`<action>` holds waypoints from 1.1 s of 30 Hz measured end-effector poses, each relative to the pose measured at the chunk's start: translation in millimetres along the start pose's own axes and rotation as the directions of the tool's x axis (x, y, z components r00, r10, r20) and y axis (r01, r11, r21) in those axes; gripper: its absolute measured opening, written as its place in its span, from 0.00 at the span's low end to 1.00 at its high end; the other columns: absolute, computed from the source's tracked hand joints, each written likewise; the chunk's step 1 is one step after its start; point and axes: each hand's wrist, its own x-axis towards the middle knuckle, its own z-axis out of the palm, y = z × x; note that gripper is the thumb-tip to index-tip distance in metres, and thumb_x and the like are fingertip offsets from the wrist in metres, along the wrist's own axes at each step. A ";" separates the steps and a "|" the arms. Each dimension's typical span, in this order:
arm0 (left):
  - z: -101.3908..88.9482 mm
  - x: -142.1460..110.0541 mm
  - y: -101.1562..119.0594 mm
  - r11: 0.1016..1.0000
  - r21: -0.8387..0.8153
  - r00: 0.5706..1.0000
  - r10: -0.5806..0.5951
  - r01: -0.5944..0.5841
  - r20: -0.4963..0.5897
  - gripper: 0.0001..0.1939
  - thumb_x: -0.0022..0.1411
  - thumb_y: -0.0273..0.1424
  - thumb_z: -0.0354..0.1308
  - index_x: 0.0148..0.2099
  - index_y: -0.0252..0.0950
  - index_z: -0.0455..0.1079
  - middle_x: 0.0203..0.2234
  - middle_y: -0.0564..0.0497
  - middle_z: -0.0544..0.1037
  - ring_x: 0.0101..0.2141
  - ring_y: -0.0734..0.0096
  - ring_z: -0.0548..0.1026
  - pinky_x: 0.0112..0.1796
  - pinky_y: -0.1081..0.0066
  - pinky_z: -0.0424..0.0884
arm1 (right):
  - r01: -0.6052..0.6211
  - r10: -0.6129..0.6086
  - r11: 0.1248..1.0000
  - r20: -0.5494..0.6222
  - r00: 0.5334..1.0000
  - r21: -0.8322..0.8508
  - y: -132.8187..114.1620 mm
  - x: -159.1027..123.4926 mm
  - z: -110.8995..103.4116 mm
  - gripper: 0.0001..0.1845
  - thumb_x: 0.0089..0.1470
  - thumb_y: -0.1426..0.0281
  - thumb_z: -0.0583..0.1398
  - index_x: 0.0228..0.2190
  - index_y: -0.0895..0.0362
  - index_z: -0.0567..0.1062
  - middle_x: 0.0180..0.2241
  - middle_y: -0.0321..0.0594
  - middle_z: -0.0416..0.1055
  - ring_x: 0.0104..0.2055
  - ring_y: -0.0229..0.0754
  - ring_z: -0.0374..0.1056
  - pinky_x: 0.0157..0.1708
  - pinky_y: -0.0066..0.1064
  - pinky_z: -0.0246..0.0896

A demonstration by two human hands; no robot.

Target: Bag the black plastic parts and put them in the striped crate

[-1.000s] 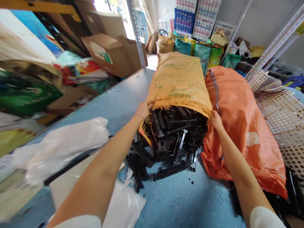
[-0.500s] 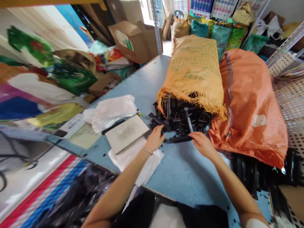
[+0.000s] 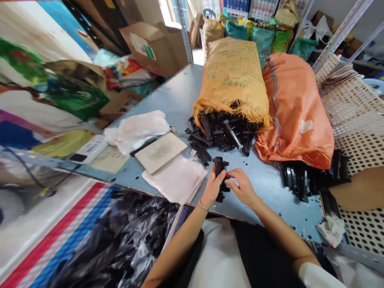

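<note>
Head view: left hand [image 3: 212, 187] grips a black part [image 3: 221, 163] — long axis pointing forward. Right hand [image 3: 242, 187] is just beside, grip unclear.

head | wearer's viewpoint | faces forward, down | hands [image 3: 213, 185] [image 3: 243, 189] near, worktable [image 3: 185, 86] beyond
</note>
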 end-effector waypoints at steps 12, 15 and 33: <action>7.1 -51.1 28.6 0.986 0.130 0.970 -0.131 0.105 0.206 0.30 0.66 0.51 0.51 0.62 0.39 0.58 0.29 0.52 0.76 0.26 0.68 0.75 0.30 0.69 0.71 | 0.018 0.002 0.993 0.168 0.986 -0.117 0.1 -0.2 -32.5 0.25 0.67 0.50 0.48 0.29 0.54 0.71 0.27 0.40 0.67 0.31 0.43 0.62 0.33 0.34 0.59; 4.8 -44.5 23.3 0.982 0.190 0.996 -0.016 -0.001 0.089 0.30 0.63 0.48 0.57 0.61 0.39 0.60 0.37 0.48 0.77 0.28 0.68 0.76 0.33 0.67 0.73 | -0.329 0.279 0.918 0.228 0.933 0.221 -3.7 -4.8 -17.2 0.29 0.67 0.47 0.42 0.30 0.54 0.68 0.22 0.34 0.63 0.24 0.39 0.59 0.25 0.31 0.56; 3.1 -14.5 -7.0 0.933 -0.088 0.933 -0.337 0.349 0.125 0.16 0.57 0.43 0.58 0.41 0.36 0.68 0.30 0.49 0.79 0.27 0.68 0.77 0.30 0.68 0.74 | 0.369 -0.169 0.909 0.638 0.752 -0.193 -14.8 -34.2 -21.2 0.24 0.62 0.52 0.57 0.20 0.52 0.70 0.20 0.37 0.69 0.25 0.42 0.63 0.28 0.33 0.53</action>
